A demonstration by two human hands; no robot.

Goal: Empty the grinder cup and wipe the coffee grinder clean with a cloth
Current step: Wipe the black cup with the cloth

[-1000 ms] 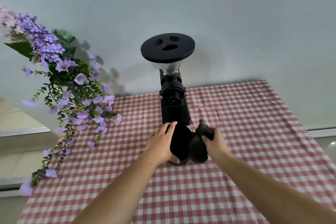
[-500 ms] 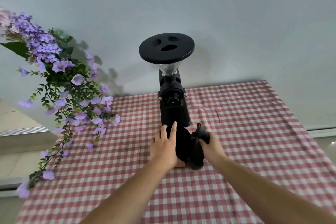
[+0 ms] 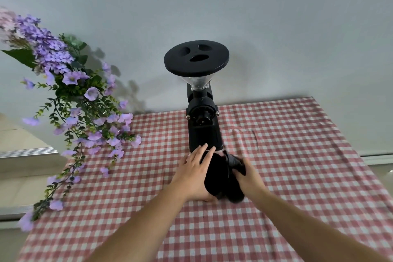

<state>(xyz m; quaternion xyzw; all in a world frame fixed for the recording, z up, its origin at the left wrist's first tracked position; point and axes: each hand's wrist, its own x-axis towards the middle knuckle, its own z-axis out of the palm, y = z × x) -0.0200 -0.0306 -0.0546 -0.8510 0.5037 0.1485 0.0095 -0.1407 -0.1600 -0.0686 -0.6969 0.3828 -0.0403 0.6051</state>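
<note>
- Black grinder cup [image 3: 215, 176] lies at table centre, just in front of the coffee grinder's base, held between both hands; its outline is dark and blurred, so I cannot tell which way it is tipped.
- Left hand [image 3: 192, 173] lies against the cup's left side, fingers [image 3: 202, 151] extended and slightly spread, tips near the grinder's foot, thumb tucked under the cup.
- Right hand [image 3: 248, 178] is closed around a dark cloth [image 3: 235, 161], bunched and pressed against the cup's right side; fingers are curled into the fabric, individual fingertips hidden.
- Black coffee grinder [image 3: 203, 121] stands upright behind the cup, clear hopper [image 3: 198, 83] capped by a wide round black lid [image 3: 196, 58] with three recessed ovals.
- Surface: table covered in a red-and-white gingham tablecloth [image 3: 287, 155], lightly creased to the right of the grinder.
- Left edge: spray of purple flowers [image 3: 63, 83] with green trailing leaves, hanging over the cloth's corner.
- Room: plain pale grey-blue wall [image 3: 276, 27] directly behind the table; flower and grinder shadows fall on it.
- Pale tiled floor [image 3: 19, 183] shows far left.
</note>
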